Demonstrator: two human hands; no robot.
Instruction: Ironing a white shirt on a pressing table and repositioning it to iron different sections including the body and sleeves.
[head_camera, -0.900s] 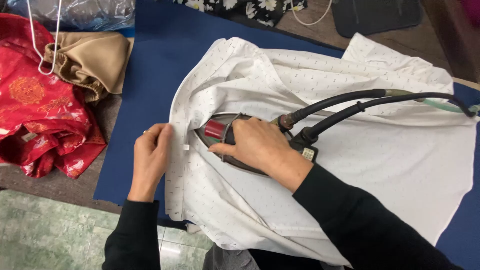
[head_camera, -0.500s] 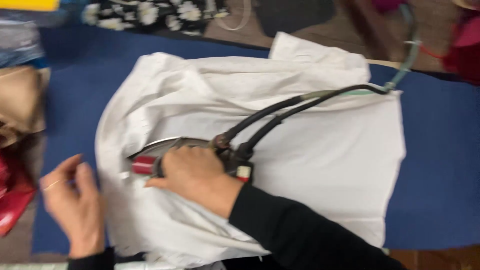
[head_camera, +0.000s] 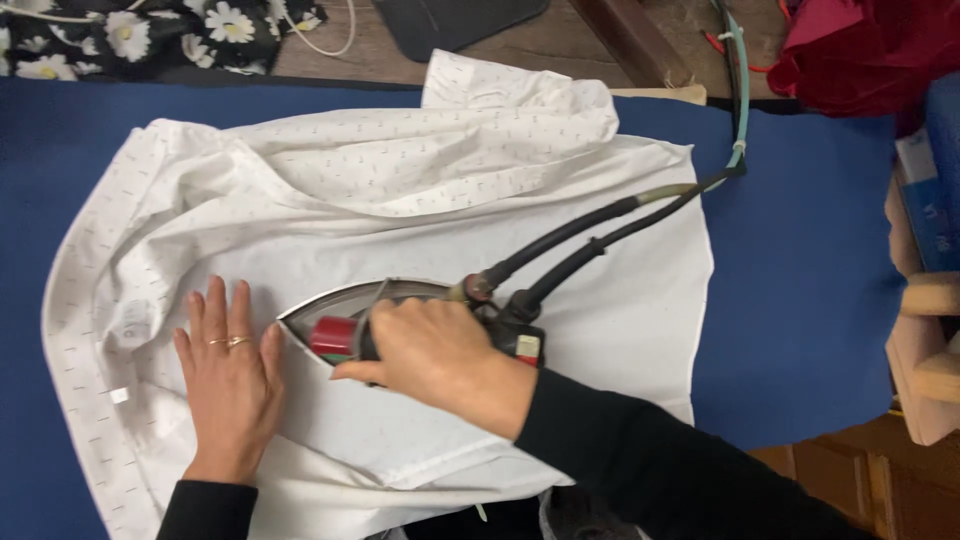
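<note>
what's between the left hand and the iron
Almost nothing: in the head view the left hand lies flat on the white shirt with its forefinger edge right by the iron tip; only a sliver of shirt separates them.

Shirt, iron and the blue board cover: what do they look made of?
Shirt: thin woven cloth, likely cotton, matte white with tiny dashes; it creases softly. Iron: shiny metal body, seemingly plastic red knob, rubbery black hoses. Board cover: matte blue fabric, maybe felt; no sheen.
</note>
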